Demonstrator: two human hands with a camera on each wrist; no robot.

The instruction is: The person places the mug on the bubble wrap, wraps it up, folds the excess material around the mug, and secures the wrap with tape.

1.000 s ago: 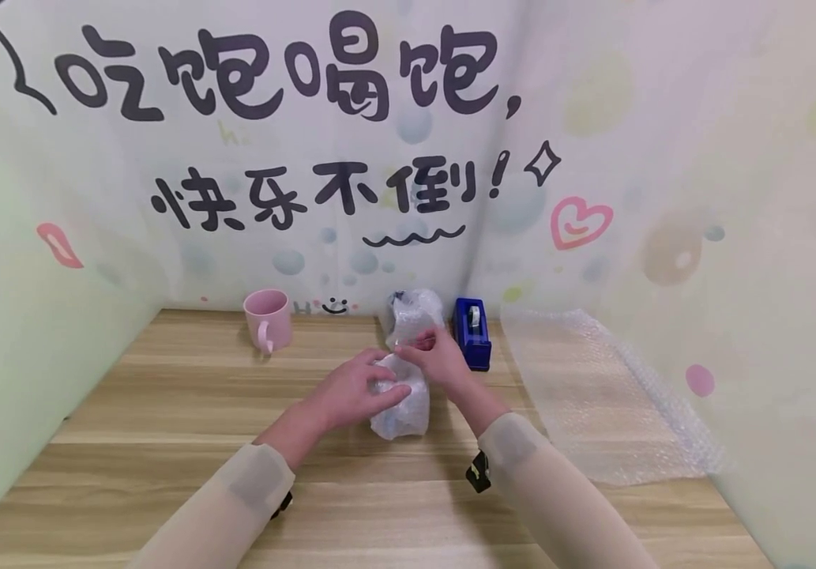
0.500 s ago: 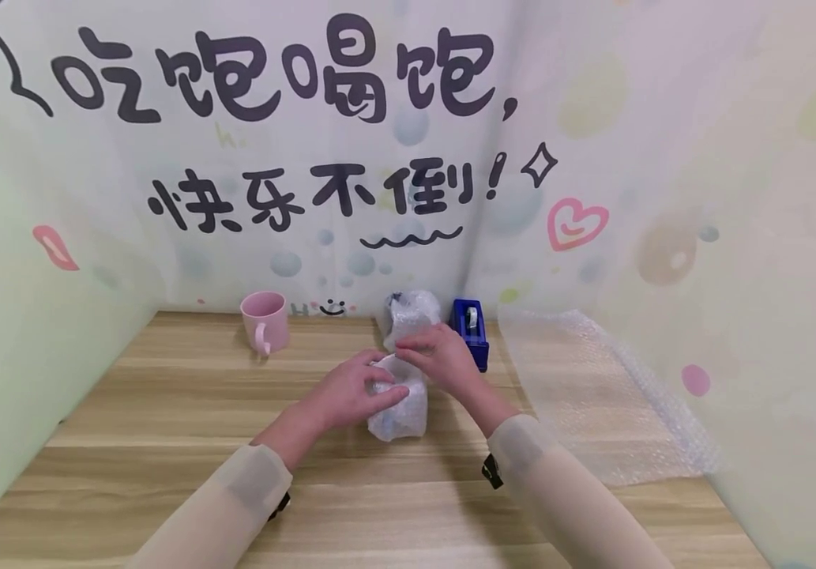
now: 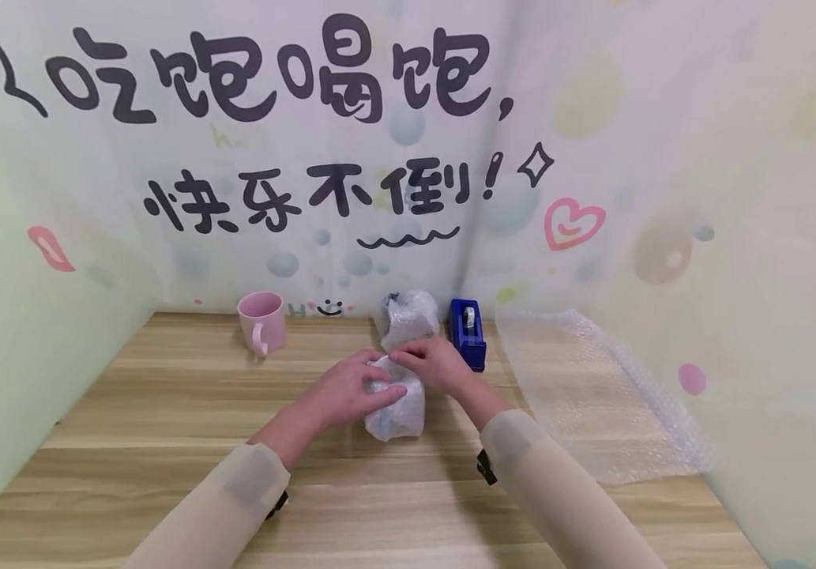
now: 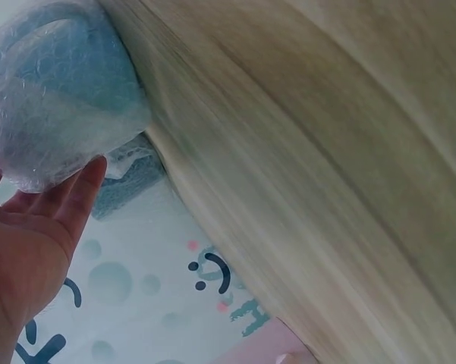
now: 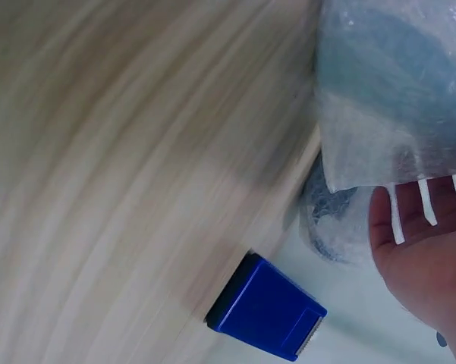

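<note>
A light-blue cup-like thing wrapped in bubble wrap stands on the table in front of me. My left hand grips it from the left, thumb on the near side and fingers around the far side. Its blue surface shows through the clear layers of the wrapped cup in the left wrist view. At the top edge, my right hand pinches the wrap between thumb and fingers. Narrow white strips show across those fingers in the right wrist view; the fingertips are partly hidden.
Directly behind stands a second bubble-wrapped bundle. A blue tape dispenser sits to its right, and a pink mug stands at the back left. Bubble wrap sheeting lies flat on the right side, against the wall.
My right hand, with its fingers lifted a second ago, has come down onto the wrap's top edge. The left hand keeps its grip, and the view has shifted slightly.
</note>
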